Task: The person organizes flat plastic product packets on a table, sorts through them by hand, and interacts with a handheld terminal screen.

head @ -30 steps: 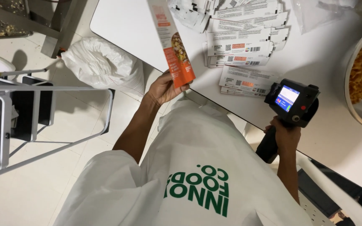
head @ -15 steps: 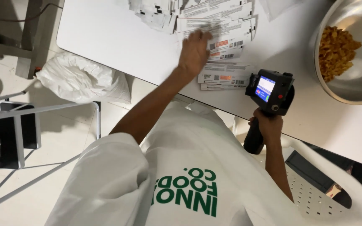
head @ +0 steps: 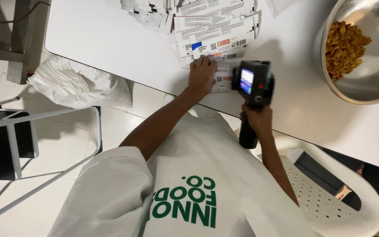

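The right hand (head: 256, 119) stays clamped on the black handheld printer (head: 252, 87), now closer to the flat cartons (head: 213, 41) on the white worktop (head: 110, 39), while the left hand (head: 202, 75) has pulled back and presses, fingers spread, on the nearest carton, the metal bowl (head: 365, 87) beyond.

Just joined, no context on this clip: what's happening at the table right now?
A person in a white shirt leans over a white table. Their left hand lies flat on a flattened printed carton at the near end of a fanned row of such cartons. Their right hand grips the handle of a black handheld device with a lit screen, held at the carton's right edge. A metal bowl of golden flakes sits further right.
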